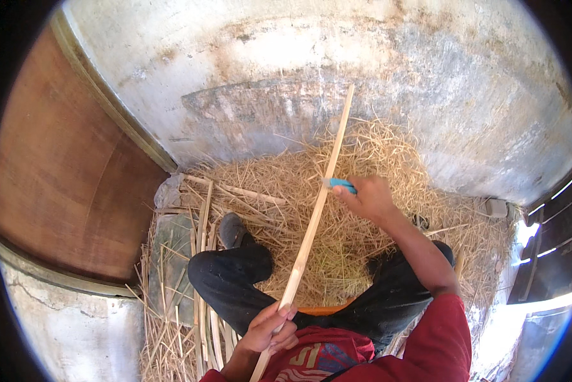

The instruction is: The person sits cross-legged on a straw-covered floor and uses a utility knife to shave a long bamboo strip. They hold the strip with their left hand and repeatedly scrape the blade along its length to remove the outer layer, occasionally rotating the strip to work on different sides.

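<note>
A long pale bamboo strip (312, 229) slants from my lap up toward the wall, its far end in the air. Near its lower end, my left hand (272, 328) is closed around it, in front of my red shirt. My right hand (370, 196) grips a knife with a blue handle (342, 184), its arm stretched forward. The short blade lies against the strip, a little above its middle. My fingers cover part of the handle.
Pale shavings (337, 254) are heaped between my legs and against the stained wall (235, 121). Several long strips (203, 254) lie beside my left knee, near a grey slab (171, 267). A brown panel (76, 172) stands at the left. A small grey block (496, 208) sits at the right.
</note>
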`<action>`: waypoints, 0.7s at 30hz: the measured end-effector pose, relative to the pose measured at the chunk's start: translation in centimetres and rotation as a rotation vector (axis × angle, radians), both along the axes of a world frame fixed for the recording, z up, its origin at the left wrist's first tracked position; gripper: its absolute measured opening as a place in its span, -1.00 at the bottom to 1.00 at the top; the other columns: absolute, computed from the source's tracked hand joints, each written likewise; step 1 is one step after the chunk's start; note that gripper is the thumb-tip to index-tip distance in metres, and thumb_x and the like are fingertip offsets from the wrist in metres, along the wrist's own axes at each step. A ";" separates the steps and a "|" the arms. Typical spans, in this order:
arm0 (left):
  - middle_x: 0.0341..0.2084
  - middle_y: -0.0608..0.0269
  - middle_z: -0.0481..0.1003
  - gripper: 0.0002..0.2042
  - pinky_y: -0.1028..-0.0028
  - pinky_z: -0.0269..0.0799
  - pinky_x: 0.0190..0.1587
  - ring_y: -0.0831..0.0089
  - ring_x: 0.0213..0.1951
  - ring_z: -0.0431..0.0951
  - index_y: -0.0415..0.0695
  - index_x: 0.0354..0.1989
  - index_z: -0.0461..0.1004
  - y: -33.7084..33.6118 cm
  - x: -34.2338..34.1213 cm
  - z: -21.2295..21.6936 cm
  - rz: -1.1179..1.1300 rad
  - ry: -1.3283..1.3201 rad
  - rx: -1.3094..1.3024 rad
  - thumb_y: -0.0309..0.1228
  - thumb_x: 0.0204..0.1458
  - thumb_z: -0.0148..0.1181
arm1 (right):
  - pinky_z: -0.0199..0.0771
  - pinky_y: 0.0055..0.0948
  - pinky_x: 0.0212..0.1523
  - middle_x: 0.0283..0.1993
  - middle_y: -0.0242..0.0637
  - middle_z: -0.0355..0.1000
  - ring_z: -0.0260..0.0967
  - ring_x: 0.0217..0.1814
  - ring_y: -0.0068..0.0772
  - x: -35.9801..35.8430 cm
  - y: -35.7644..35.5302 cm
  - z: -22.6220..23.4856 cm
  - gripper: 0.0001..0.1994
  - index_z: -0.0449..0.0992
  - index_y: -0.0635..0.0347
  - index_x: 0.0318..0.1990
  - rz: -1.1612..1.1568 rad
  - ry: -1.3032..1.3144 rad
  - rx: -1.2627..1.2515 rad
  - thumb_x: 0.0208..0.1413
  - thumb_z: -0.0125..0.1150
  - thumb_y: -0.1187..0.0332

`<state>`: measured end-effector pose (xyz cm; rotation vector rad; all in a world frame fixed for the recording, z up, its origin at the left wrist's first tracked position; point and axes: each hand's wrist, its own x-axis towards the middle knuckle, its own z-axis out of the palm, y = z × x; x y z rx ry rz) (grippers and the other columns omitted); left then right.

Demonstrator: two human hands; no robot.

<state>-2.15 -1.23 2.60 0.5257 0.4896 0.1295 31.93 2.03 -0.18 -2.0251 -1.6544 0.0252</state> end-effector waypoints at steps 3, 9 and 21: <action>-0.90 0.47 0.04 -0.77 0.56 -0.01 -0.70 0.61 -0.90 0.02 -0.03 -0.31 0.16 0.0 0.1 -0.3 0.044 -0.036 -0.070 -0.18 0.30 -0.29 | 0.33 -0.22 -0.63 -0.79 -0.22 0.27 0.34 -0.72 -0.18 -3.1 -1.5 0.2 -0.44 0.48 0.10 -0.57 0.166 -0.057 -0.049 0.01 0.03 -0.27; -0.93 0.51 0.05 -0.76 0.56 -0.06 -0.77 0.65 -0.93 0.08 0.02 -0.36 0.14 -0.5 0.2 -3.5 0.008 -0.333 -0.444 -0.18 0.31 -0.40 | 0.44 -0.13 -0.49 -0.66 -0.15 0.41 0.45 -0.58 -0.10 1.5 0.5 -0.8 -0.31 0.55 0.10 -0.43 -0.141 0.012 -0.173 0.03 -0.18 -0.40; -0.92 0.54 0.09 -0.75 0.62 -0.05 -0.80 0.69 -0.92 0.15 0.03 -0.35 0.13 -1.7 -0.1 -4.8 0.003 -0.565 -0.636 -0.19 0.32 -0.46 | 0.35 -0.22 -0.62 -0.72 -0.18 0.35 0.37 -0.68 -0.18 0.0 0.4 -2.0 -0.37 0.55 0.06 -0.52 -0.025 0.069 -0.244 0.01 -0.10 -0.36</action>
